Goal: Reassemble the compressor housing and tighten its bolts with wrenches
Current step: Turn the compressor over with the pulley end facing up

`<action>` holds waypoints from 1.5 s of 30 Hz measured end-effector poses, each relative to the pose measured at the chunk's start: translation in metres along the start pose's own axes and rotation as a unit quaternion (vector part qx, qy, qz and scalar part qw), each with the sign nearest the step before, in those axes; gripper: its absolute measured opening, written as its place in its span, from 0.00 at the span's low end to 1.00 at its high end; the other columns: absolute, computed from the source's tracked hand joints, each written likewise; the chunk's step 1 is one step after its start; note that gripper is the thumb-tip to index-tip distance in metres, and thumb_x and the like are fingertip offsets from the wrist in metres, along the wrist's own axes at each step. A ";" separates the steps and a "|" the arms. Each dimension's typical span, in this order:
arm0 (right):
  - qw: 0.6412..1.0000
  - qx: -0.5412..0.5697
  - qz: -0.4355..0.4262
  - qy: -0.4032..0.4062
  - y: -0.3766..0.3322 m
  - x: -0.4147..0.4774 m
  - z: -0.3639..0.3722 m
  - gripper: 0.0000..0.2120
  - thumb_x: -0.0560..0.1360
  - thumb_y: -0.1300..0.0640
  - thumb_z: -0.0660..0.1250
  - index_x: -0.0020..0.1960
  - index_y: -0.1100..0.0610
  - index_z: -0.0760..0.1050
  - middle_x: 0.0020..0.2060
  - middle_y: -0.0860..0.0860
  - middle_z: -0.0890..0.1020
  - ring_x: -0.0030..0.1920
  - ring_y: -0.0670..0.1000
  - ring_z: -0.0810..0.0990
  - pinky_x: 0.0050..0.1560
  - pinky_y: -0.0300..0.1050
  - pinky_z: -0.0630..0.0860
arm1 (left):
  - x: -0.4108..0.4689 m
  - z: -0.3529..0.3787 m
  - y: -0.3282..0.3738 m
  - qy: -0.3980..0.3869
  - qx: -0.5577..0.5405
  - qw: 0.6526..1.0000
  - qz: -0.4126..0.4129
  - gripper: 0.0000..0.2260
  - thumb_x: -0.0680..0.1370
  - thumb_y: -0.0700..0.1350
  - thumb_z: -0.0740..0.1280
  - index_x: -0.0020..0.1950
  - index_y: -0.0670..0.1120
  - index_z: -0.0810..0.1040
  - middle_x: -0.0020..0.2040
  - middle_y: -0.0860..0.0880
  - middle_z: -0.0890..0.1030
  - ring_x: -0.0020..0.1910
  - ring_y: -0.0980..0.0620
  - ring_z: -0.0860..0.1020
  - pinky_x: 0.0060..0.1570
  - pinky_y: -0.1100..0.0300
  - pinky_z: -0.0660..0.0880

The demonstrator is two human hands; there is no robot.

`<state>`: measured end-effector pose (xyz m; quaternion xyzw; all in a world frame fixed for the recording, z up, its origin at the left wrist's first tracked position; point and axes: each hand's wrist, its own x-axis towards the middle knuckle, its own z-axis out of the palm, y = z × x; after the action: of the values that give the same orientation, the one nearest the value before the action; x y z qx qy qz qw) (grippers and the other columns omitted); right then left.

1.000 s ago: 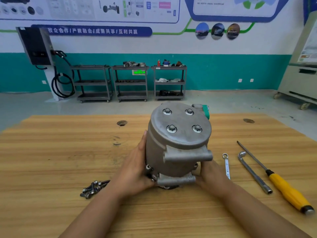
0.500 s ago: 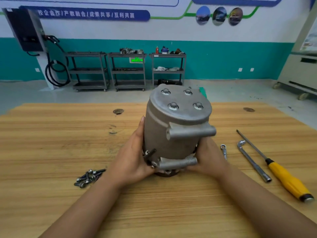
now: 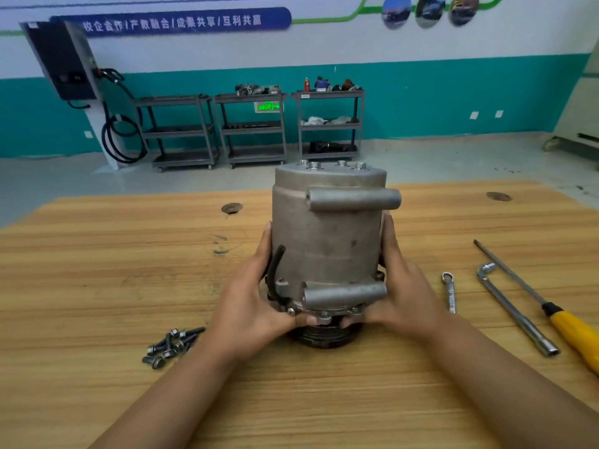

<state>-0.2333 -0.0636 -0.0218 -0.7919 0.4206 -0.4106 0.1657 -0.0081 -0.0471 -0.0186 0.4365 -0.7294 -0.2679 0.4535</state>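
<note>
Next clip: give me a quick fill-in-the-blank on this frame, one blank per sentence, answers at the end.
1. The compressor stands upright on the ____ table.
2. The loose bolts lie beside the ____ hand.
3. The screwdriver has a ____ handle.
4. ____ hands grip the compressor.

Answers: wooden; left; yellow; both

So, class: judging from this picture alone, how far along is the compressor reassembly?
Looks done: the compressor housing stands upright on its pulley end, with four bolts seated in its top cover. In hand: the left hand and right hand grip its lower flange, steadying it. Left: loose bolts lie on the table, and the small spanner and socket wrench are untouched, so tightening probably remains.
</note>
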 end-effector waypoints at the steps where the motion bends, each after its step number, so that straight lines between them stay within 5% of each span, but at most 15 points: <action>1: 1.000 -0.002 -0.009 0.007 -0.003 -0.001 -0.001 0.64 0.53 0.36 0.74 0.71 0.46 0.32 0.61 0.33 0.65 0.62 0.46 0.71 0.57 0.22 0.64 | -0.001 -0.001 0.002 0.000 -0.007 1.000 -0.001 0.57 0.54 0.58 0.79 0.77 0.49 0.54 0.66 0.56 0.73 0.65 0.63 0.71 0.64 0.64 0.70; 4: 0.996 -0.046 -0.055 0.059 -0.014 -0.001 -0.005 0.64 0.54 0.30 0.71 0.73 0.57 0.38 0.59 0.45 0.76 0.55 0.54 0.79 0.54 0.41 0.76 | -0.004 -0.003 0.007 0.010 -0.051 0.999 0.011 0.53 0.53 0.63 0.78 0.74 0.55 0.60 0.65 0.60 0.75 0.65 0.64 0.71 0.60 0.69 0.70; 7: 0.988 -0.088 -0.082 0.100 -0.022 0.000 -0.007 0.61 0.59 0.25 0.63 0.72 0.67 0.47 0.49 0.59 0.83 0.42 0.56 0.84 0.41 0.50 0.81 | -0.006 -0.005 0.012 0.019 -0.070 0.997 0.000 0.37 0.50 0.70 0.75 0.58 0.74 0.70 0.56 0.67 0.79 0.58 0.67 0.75 0.51 0.74 0.72; 9: 0.988 -0.077 -0.077 0.107 -0.024 -0.001 -0.007 0.59 0.59 0.24 0.62 0.72 0.65 0.48 0.50 0.58 0.83 0.41 0.57 0.85 0.39 0.54 0.82 | -0.007 -0.005 0.012 0.025 -0.081 0.996 -0.011 0.36 0.48 0.70 0.75 0.56 0.71 0.73 0.53 0.64 0.81 0.54 0.65 0.78 0.48 0.73 0.72; 16: 0.993 -0.049 -0.036 0.099 -0.021 -0.002 -0.005 0.57 0.60 0.23 0.60 0.72 0.63 0.49 0.46 0.48 0.81 0.42 0.52 0.84 0.44 0.38 0.77 | -0.005 -0.002 0.011 0.043 -0.076 0.996 -0.023 0.34 0.53 0.59 0.74 0.60 0.60 0.73 0.48 0.62 0.83 0.48 0.63 0.81 0.42 0.75 0.72; 19: 0.994 -0.049 -0.004 0.099 -0.021 -0.003 -0.005 0.57 0.57 0.20 0.58 0.72 0.57 0.50 0.45 0.53 0.84 0.40 0.53 0.83 0.40 0.35 0.75 | -0.005 -0.003 0.010 0.045 -0.072 0.996 -0.026 0.35 0.55 0.60 0.73 0.61 0.54 0.75 0.46 0.60 0.84 0.46 0.62 0.81 0.40 0.75 0.72; 25: 0.997 0.005 0.064 0.050 -0.022 -0.007 -0.002 0.53 0.53 0.18 0.56 0.71 0.44 0.49 0.39 0.44 0.81 0.35 0.39 0.77 0.35 0.28 0.70 | -0.007 -0.006 0.007 0.042 -0.041 0.997 -0.040 0.17 0.59 0.63 0.68 0.39 0.53 0.80 0.33 0.62 0.82 0.34 0.65 0.80 0.31 0.77 0.69; 28: 0.998 -0.023 0.060 0.025 -0.020 -0.004 -0.005 0.51 0.54 0.17 0.51 0.70 0.41 0.48 0.33 0.53 0.80 0.28 0.41 0.70 0.30 0.33 0.65 | -0.004 -0.007 0.005 0.056 -0.030 0.997 -0.051 0.16 0.60 0.65 0.66 0.34 0.53 0.79 0.31 0.62 0.81 0.33 0.66 0.79 0.30 0.76 0.69; 33: 0.994 -0.092 0.065 -0.001 -0.019 -0.003 -0.003 0.51 0.56 0.16 0.43 0.72 0.43 0.45 0.37 0.50 0.82 0.27 0.40 0.71 0.29 0.33 0.63 | -0.001 -0.010 0.001 0.040 0.017 0.998 -0.046 0.18 0.61 0.68 0.62 0.31 0.54 0.74 0.27 0.67 0.77 0.29 0.70 0.75 0.28 0.77 0.66; 35: 0.994 -0.092 0.065 0.002 -0.019 -0.006 -0.001 0.48 0.58 0.17 0.41 0.72 0.40 0.44 0.39 0.52 0.83 0.27 0.41 0.73 0.31 0.34 0.68 | -0.001 -0.015 0.000 0.016 0.042 0.999 -0.022 0.21 0.62 0.73 0.61 0.32 0.55 0.72 0.29 0.70 0.76 0.30 0.72 0.74 0.28 0.78 0.65; 37: 0.995 -0.066 0.072 0.005 -0.021 -0.009 0.002 0.44 0.59 0.18 0.43 0.70 0.36 0.43 0.44 0.55 0.84 0.33 0.47 0.79 0.40 0.46 0.76 | 0.000 -0.021 -0.002 -0.013 0.054 0.998 0.002 0.27 0.61 0.79 0.55 0.34 0.57 0.72 0.33 0.71 0.77 0.32 0.71 0.75 0.30 0.77 0.65; 40: 0.995 -0.043 0.089 -0.010 -0.025 -0.012 0.003 0.42 0.61 0.19 0.44 0.71 0.33 0.42 0.45 0.53 0.84 0.30 0.49 0.78 0.37 0.48 0.75 | -0.002 -0.023 -0.006 -0.035 0.037 0.999 0.014 0.31 0.61 0.80 0.52 0.48 0.60 0.74 0.37 0.67 0.80 0.38 0.67 0.77 0.34 0.75 0.68; 43: 0.994 -0.014 0.105 -0.031 -0.028 -0.013 0.003 0.39 0.65 0.23 0.50 0.72 0.33 0.42 0.58 0.44 0.78 0.37 0.47 0.82 0.47 0.52 0.78 | -0.004 -0.019 -0.006 -0.030 0.061 0.998 0.003 0.34 0.66 0.77 0.53 0.69 0.67 0.57 0.56 0.71 0.74 0.53 0.65 0.76 0.50 0.66 0.72; 45: 0.993 0.008 0.114 -0.033 -0.031 -0.013 0.003 0.38 0.67 0.24 0.52 0.72 0.31 0.42 0.58 0.39 0.76 0.44 0.46 0.82 0.51 0.53 0.77 | -0.004 -0.016 -0.003 -0.037 0.103 0.994 0.017 0.33 0.69 0.71 0.51 0.73 0.67 0.48 0.62 0.67 0.70 0.61 0.58 0.73 0.56 0.58 0.70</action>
<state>-0.2186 -0.0351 -0.0111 -0.7504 0.4992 -0.3663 0.2313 0.0085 -0.0448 -0.0158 0.4584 -0.7768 -0.1995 0.3830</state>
